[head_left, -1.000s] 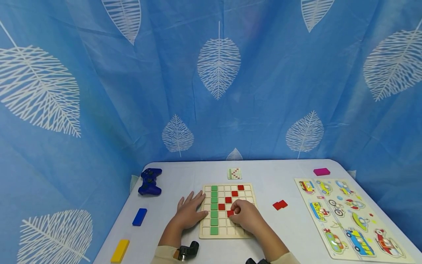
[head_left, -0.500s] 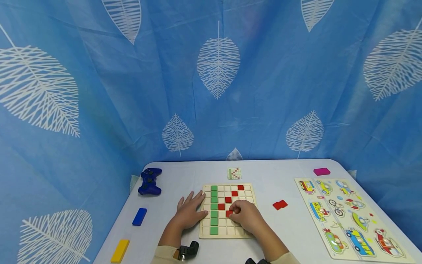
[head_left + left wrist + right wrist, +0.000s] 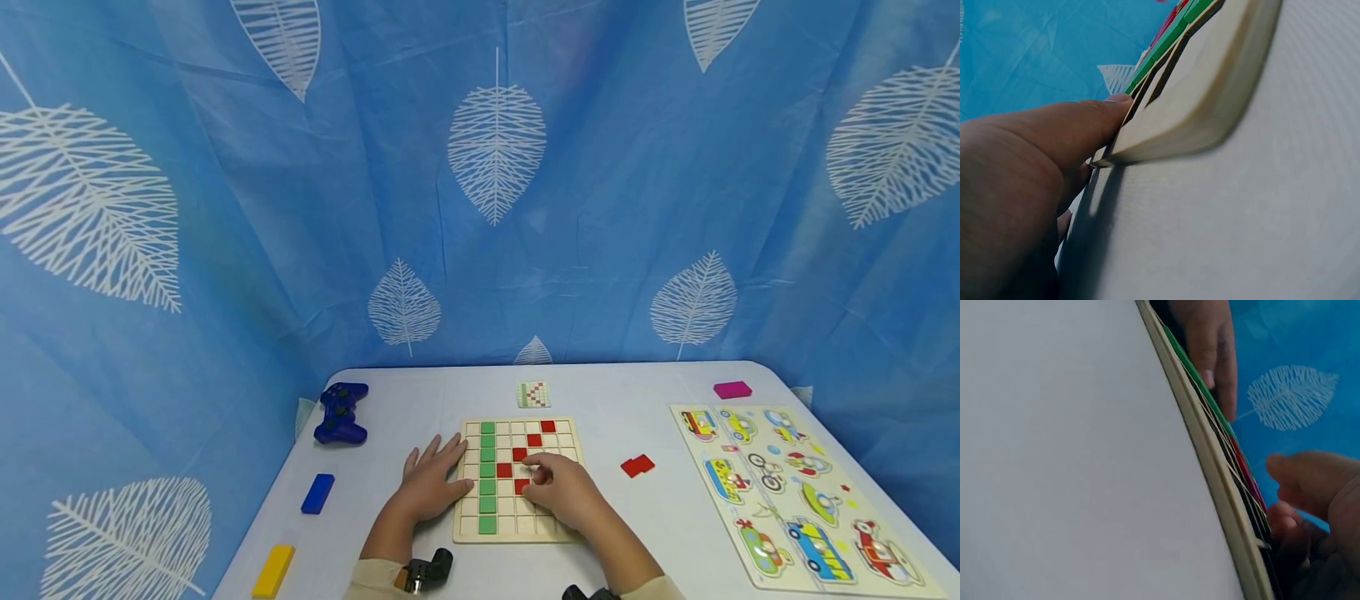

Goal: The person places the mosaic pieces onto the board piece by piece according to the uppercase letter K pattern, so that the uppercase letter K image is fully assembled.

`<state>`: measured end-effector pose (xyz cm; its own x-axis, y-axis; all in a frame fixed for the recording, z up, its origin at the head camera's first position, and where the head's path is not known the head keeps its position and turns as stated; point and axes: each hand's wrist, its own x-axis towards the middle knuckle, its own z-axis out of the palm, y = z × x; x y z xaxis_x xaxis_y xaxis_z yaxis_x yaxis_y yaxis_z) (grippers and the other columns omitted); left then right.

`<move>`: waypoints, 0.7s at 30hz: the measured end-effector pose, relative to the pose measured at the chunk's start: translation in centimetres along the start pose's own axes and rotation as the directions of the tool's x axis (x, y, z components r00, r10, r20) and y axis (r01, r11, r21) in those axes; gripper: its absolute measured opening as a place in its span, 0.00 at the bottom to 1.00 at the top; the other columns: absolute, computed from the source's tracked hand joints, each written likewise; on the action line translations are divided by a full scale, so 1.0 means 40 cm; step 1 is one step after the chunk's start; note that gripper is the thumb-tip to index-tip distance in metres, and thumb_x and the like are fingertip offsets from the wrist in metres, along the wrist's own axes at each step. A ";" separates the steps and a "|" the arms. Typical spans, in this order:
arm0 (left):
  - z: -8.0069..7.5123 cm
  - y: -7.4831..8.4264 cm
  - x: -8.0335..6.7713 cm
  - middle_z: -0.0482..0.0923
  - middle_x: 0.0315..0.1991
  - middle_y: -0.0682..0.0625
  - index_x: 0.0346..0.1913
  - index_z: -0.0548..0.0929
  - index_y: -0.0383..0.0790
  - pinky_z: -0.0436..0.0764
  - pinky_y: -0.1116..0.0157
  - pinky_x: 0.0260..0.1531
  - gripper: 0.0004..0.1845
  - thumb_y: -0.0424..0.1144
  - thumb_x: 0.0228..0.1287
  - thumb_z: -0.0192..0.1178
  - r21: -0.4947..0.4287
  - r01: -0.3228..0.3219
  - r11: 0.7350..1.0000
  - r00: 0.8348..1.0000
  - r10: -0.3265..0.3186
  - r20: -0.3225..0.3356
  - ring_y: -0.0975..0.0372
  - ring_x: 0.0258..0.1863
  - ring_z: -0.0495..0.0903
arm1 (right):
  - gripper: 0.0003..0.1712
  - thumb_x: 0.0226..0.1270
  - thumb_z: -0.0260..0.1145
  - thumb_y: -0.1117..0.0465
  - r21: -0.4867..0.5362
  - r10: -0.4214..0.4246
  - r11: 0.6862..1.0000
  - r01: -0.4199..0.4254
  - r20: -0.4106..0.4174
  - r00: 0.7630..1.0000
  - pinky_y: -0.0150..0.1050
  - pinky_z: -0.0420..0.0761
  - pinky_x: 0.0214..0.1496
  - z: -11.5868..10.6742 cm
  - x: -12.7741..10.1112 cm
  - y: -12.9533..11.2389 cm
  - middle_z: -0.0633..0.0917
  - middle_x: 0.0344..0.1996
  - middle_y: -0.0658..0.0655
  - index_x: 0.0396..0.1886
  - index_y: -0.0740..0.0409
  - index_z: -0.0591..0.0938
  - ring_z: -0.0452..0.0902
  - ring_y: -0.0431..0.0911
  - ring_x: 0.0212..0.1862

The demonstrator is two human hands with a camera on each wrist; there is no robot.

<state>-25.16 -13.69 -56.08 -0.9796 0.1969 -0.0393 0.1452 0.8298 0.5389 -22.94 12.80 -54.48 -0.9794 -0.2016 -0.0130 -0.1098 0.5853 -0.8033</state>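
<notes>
A wooden grid board lies on the white table. It carries a column of green tiles and a diagonal run of red tiles. My left hand lies flat, with its fingers on the board's left edge; the left wrist view shows a finger against that edge. My right hand hovers over the board's right half, fingers loosely bent and holding nothing. A red tile sits in a cell just under its fingertips. The right wrist view shows the board's edge and curled fingers.
Two loose red tiles lie right of the board, and a small pattern card lies behind it. A vehicle puzzle and a pink block are at the right. At the left are a blue game controller, a blue block and a yellow block.
My right hand, which pinched a red tile over the board, has let it go into a cell and raised its fingers. The left hand has not moved.
</notes>
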 end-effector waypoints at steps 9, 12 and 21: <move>-0.001 -0.001 0.002 0.58 0.83 0.56 0.81 0.67 0.55 0.35 0.36 0.80 0.41 0.56 0.67 0.68 0.005 0.006 1.000 1.000 -0.006 0.006 0.48 0.86 0.45 | 0.18 0.67 0.75 0.60 0.133 0.077 0.989 -0.060 -0.127 0.989 0.34 0.81 0.32 -0.094 -0.009 0.033 0.82 0.38 0.50 0.56 0.54 0.86 0.77 0.44 0.38; -0.001 -0.002 0.002 0.58 0.83 0.55 0.81 0.67 0.55 0.36 0.36 0.80 0.41 0.56 0.68 0.68 0.007 -0.001 1.000 1.000 0.001 0.008 0.47 0.86 0.45 | 0.17 0.68 0.74 0.60 0.102 0.111 0.990 -0.094 -0.175 0.978 0.34 0.80 0.34 -0.141 -0.012 0.056 0.83 0.40 0.51 0.56 0.54 0.86 0.77 0.44 0.40; -0.005 -0.001 0.000 0.59 0.83 0.53 0.81 0.67 0.52 0.36 0.35 0.79 0.41 0.55 0.68 0.68 -0.004 -0.016 1.000 1.000 0.016 0.009 0.46 0.85 0.45 | 0.21 0.70 0.72 0.59 0.001 0.169 0.985 -0.172 -0.188 0.967 0.37 0.80 0.37 -0.269 -0.039 0.152 0.83 0.44 0.54 0.60 0.59 0.83 0.77 0.46 0.41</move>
<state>-25.19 -13.83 -55.94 -0.9760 0.2143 -0.0381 0.1599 0.8247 0.5425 -23.91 25.12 -52.94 -0.9980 0.0520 -0.0364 0.0607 0.6105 -0.7897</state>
